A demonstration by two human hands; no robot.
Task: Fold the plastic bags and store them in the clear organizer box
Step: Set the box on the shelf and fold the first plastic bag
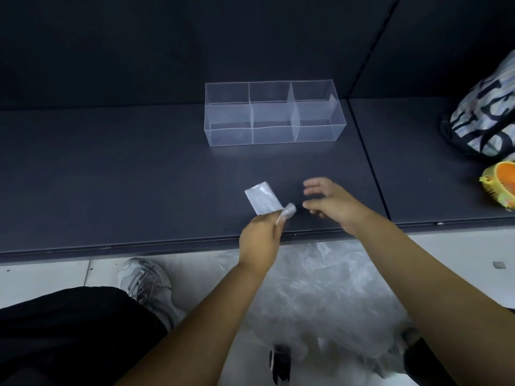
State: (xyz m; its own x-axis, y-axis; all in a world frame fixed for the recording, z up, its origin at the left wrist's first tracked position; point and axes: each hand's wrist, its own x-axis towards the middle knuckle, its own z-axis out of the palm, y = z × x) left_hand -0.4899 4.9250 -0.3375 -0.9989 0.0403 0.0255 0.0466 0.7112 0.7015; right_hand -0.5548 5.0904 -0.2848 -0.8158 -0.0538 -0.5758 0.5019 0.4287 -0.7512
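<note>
A clear organizer box [274, 136] with three compartments stands on the dark shelf [111, 168], and all three look bare inside. My left hand [262, 236] pinches a small folded plastic bag [262, 200] at its near end, holding it just above the shelf's front part. To its right my right hand [328, 200] hovers over the shelf with fingers spread and relaxed, holding nothing. A heap of loose clear plastic bags [328, 299] lies on the floor under my arms.
A patterned tote bag [485, 118] sits at the far right of the shelf beside an orange and yellow round object [500, 188]. A seam [370, 162] divides the shelf. My shoe [147, 282] and dark trouser leg are on the tiled floor at lower left.
</note>
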